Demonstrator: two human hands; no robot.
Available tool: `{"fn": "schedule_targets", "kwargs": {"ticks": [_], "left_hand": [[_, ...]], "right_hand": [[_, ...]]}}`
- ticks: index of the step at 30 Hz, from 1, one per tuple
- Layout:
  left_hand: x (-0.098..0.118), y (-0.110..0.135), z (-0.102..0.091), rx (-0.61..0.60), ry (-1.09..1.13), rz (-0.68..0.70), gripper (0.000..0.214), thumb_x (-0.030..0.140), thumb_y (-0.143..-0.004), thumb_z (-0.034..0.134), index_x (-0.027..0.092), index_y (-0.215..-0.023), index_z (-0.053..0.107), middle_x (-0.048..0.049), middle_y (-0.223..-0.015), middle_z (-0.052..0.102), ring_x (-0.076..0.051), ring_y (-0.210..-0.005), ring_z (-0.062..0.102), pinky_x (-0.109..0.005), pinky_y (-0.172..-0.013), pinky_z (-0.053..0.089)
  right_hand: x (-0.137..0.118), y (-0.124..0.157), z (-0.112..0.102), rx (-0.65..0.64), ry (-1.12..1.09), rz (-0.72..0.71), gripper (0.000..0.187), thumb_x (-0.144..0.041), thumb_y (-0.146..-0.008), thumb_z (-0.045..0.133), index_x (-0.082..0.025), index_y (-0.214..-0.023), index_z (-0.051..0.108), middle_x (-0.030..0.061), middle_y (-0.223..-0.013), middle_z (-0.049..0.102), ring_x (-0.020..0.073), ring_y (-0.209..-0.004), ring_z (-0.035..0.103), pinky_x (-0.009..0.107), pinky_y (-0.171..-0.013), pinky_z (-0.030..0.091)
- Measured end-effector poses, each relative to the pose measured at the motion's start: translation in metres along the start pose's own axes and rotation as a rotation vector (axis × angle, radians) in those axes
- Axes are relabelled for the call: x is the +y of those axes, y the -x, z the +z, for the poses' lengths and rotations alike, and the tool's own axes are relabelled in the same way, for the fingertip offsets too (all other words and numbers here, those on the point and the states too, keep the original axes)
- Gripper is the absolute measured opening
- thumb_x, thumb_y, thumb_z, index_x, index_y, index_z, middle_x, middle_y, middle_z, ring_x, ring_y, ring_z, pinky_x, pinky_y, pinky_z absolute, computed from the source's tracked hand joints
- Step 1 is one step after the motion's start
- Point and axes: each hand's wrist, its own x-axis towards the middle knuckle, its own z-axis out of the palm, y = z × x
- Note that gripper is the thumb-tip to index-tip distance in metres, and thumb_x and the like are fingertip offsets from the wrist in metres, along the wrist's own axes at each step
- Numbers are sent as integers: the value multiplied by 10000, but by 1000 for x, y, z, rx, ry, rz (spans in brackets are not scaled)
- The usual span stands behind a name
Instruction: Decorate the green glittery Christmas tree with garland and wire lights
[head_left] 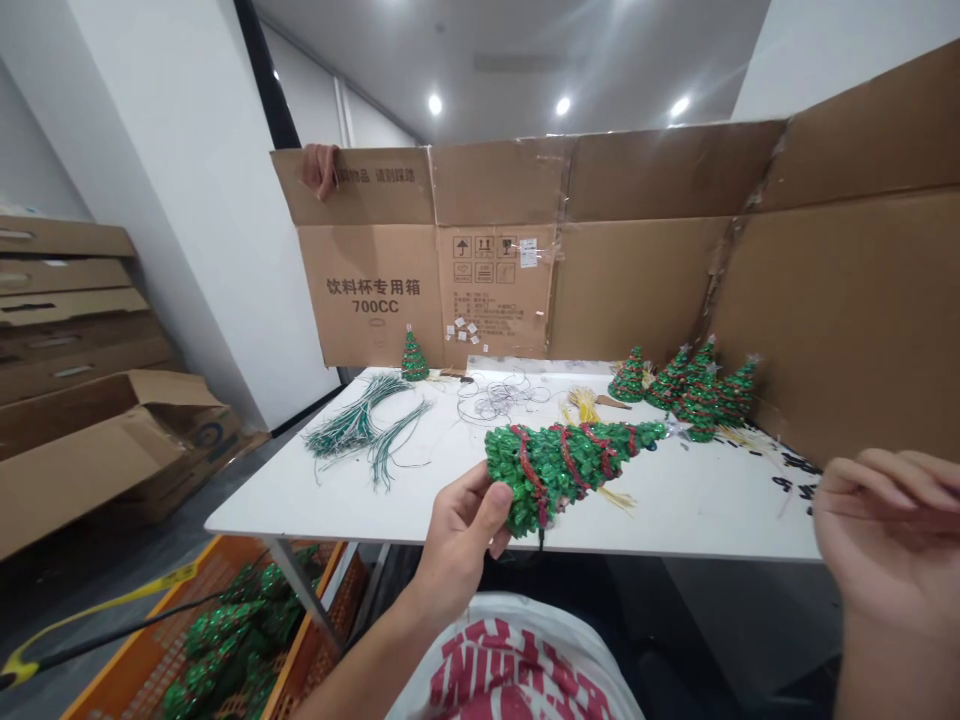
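Observation:
My left hand [469,520] is closed around the base of a green model Christmas tree [566,465]. Red garland winds about this tree, which lies on its side in the air over the table's front edge, its clear star tip pointing right. At the right edge of the view is my right hand [885,530], raised and apart from the tree. Its fingers are loosely bent and spread with nothing visible in them, though the frame cuts off part of the hand. Small black pieces [799,475] are scattered on the table beside it.
On the white table [450,515] lie green-white wires [352,425], thin dark wires [502,400] and yellow strands [583,405]. Several finished trees [701,400] stand back right, one tree [413,358] back left. Cardboard walls [637,290] enclose the back. An orange crate [127,670] holds more trees.

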Motion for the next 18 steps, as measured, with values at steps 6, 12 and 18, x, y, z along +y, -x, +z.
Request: {"fn": "schedule_targets", "kwargs": {"ticks": [6, 12, 18], "left_hand": [[3, 2, 1, 55, 43, -13, 565, 697, -881, 817, 139, -948, 759, 49, -662, 482, -54, -520, 309, -183, -458, 320], [3, 4, 2, 63, 70, -12, 554, 696, -874, 825, 149, -909, 736, 63, -643, 435, -57, -521, 304, -176, -451, 326], [1, 7, 0, 1, 57, 22, 557, 695, -918, 779, 148, -1023, 777, 46, -647, 482, -64, -526, 328, -185, -465, 340]], "right_hand": [[3, 6, 34, 69, -218, 221, 692, -525, -1080, 641, -231, -482, 455, -5, -633, 423, 122, -583, 468, 408, -545, 300], [-15, 40, 68, -321, 10, -5, 103, -259, -970, 811, -238, -1067, 785, 45, -924, 715, 197, -771, 668, 340, -651, 548], [-40, 65, 98, -566, 170, -152, 365, -101, -1012, 713, -234, -1352, 731, 41, -993, 701, 184, -856, 685, 332, -789, 589]]}}
